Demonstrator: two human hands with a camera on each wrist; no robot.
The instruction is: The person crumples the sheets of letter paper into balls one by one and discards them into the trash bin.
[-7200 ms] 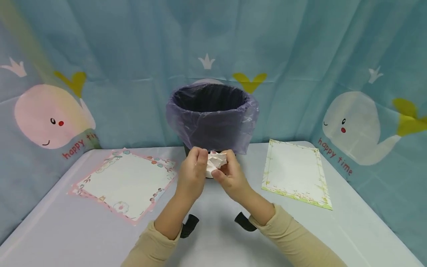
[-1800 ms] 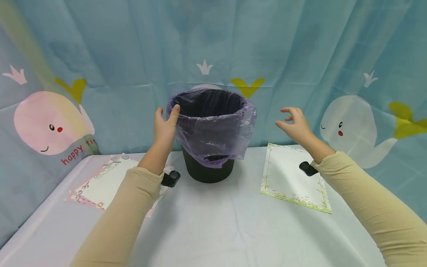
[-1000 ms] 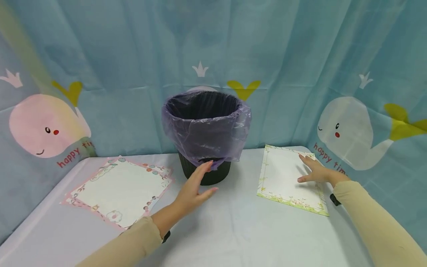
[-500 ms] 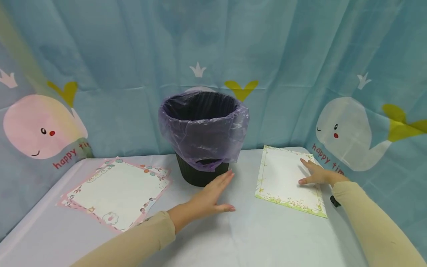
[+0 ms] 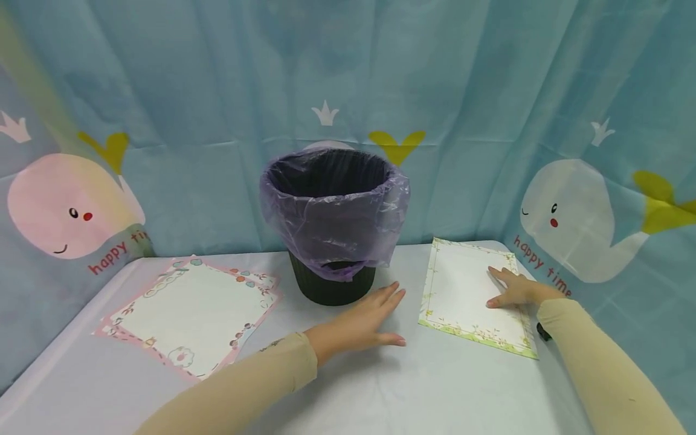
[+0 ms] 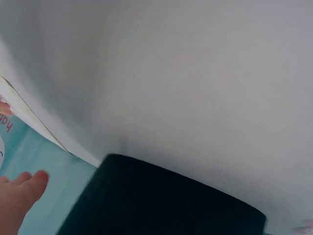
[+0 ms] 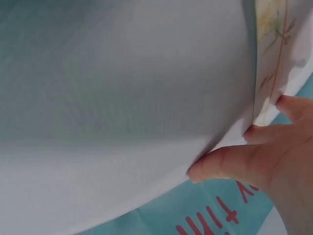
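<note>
My right hand (image 5: 513,289) reaches over the right side of a sheet of paper (image 5: 462,284) with a green floral border, thumb and fingers spread. Its fingertips come right at the sheet's edge in the right wrist view, where the floral border (image 7: 274,54) shows. In front of the trash can, my left hand (image 5: 361,323) stretches rightward over the table, fingers straight and thumb apart, holding nothing. The left wrist view catches part of the left hand (image 6: 19,198) beside the dark trash can (image 6: 171,205).
A black trash can (image 5: 328,287) lined with a purple plastic bag (image 5: 342,229) stands at the back middle of the white-covered table (image 5: 435,386). Pink-bordered sheets of paper (image 5: 196,314) lie overlapping on the left. A blue curtain (image 5: 217,90) with whale prints surrounds the table.
Earlier both hands held crumpled white paper before the trash can; it is out of sight now. The right hand has lowered to the green-bordered sheet, and the left has swung rightward past the can.
</note>
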